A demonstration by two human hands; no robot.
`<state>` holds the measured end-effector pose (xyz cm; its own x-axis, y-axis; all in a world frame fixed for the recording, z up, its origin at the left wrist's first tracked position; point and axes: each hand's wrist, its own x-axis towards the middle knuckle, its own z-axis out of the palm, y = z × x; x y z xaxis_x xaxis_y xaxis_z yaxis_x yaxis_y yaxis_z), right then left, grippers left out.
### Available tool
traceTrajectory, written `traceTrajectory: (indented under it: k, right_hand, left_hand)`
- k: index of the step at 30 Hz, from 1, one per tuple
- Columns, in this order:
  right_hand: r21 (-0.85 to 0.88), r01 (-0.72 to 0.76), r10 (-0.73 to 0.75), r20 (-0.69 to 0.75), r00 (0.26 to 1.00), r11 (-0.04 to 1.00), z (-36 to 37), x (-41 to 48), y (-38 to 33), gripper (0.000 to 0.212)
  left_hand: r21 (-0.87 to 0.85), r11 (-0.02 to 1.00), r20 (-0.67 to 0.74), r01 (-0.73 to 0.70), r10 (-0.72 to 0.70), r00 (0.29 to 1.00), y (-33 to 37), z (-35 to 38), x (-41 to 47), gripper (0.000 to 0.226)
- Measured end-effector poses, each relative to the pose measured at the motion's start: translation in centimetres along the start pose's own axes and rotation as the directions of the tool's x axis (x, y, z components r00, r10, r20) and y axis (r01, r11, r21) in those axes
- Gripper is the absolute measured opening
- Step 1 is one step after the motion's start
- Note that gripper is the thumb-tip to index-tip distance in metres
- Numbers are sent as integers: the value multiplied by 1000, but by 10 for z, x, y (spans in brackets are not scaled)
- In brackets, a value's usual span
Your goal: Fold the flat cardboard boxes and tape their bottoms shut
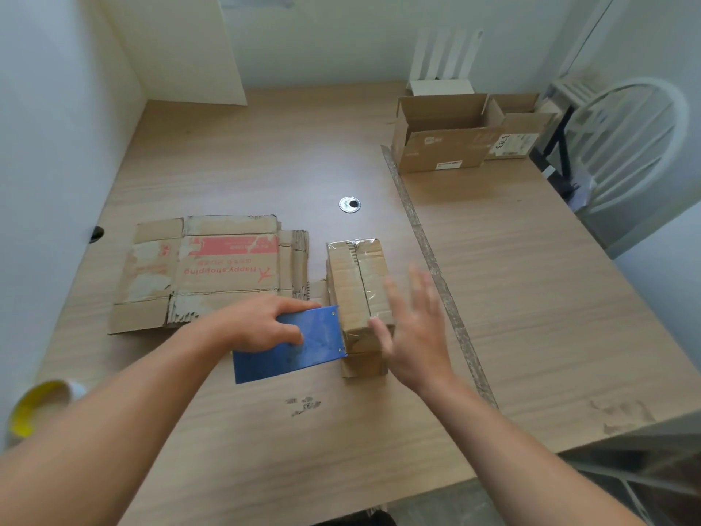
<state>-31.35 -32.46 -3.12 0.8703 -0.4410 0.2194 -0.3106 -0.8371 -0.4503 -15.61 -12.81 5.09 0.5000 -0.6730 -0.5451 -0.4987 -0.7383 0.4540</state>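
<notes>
A pale wood-grain surface [265,165] fills a white-walled corner, with a round metal cable grommet [349,204] near its middle. My left hand [261,324] grips a blue plastic tape dispenser [303,351], thumb and fingers curled over it, and its front edge meets the near end of a small brown cardboard box [358,290]. That box stands folded, with clear tape along the seam of its closed top flaps. My right hand [415,336] is wide, fingers straight and spread, at the box's near right corner; blur hides whether it touches. Just left of the box lies a flattened brown cardboard box with red print [212,271]. Two open brown cardboard boxes [447,134] sit at the far right, near a white wooden chair [626,146].
</notes>
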Motion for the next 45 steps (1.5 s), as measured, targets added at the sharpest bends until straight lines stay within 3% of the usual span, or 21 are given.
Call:
traceTrajectory:
  k: [2, 4, 9, 16, 22, 28, 31, 35, 38, 45]
  right_hand:
    - [-84, 318, -306, 126, 944, 944, 13, 9, 7, 52]
    - [-140, 402, -371, 202, 906, 905, 25, 12, 17, 50]
    - [-157, 395, -392, 51, 918, 905, 38, 11, 26, 44]
    - [-130, 413, -414, 16, 910, 901, 41, 14, 30, 43]
    - [-68, 383, -378, 73, 923, 921, 38, 14, 26, 45]
    - [-42, 345, -339, 104, 935, 938, 36, 12, 23, 51]
    - [-47, 363, -355, 133, 926, 930, 33, 8, 23, 53]
    - [-30, 315, -305, 181, 935, 949, 28, 11, 18, 56]
    - [-46, 288, -275, 192, 942, 956, 26, 12, 10, 54]
    - [-113, 261, -257, 47, 965, 959, 29, 10, -9, 43]
  left_hand:
    - [-7, 1000, -1, -10, 10, 1000, 1, -1, -1, 59]
    - [4, 1000, -3, -19, 19, 1000, -1, -2, -1, 59]
    - [-33, 998, 13, -48, 49, 999, -15, -3, -6, 60]
    - [-62, 998, 9, -32, 32, 999, -51, -19, -35, 53]
    - [147, 988, -135, 50, -30, 990, -37, -8, -13, 60]
    - [246, 958, -247, 145, -83, 965, -20, 10, 8, 61]
    - [219, 940, -348, 261, -175, 921, -19, 4, 14, 60]
    - [270, 932, -330, 244, -149, 932, -17, -7, 9, 60]
    - [224, 949, -361, 222, -131, 923, -11, -4, 8, 61]
    - [79, 981, -409, 178, -131, 903, -29, 36, -4, 62]
